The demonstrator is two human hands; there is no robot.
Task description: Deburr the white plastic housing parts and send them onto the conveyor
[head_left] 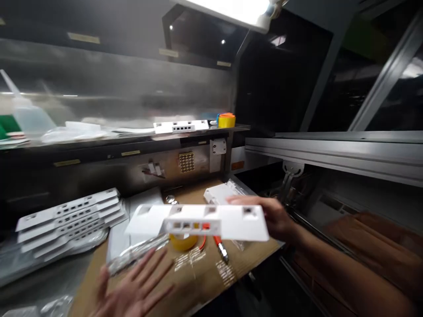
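Note:
My right hand grips a white plastic cover by its right end, holding it up over the cardboard. Square holes run along the cover's top edge, and a recessed strip with several port openings sits in its middle. Below and left of the cover, my left hand is spread flat with nothing in it, apart from the cover. Behind the cover, partly hidden, lie a roll of yellow tape and a tool with a red handle.
A stack of similar white covers lies at the left. Cardboard covers the bench. Another white cover and a yellow tape roll stand on the shelf, with a squeeze bottle far left. Metal rails run along the right.

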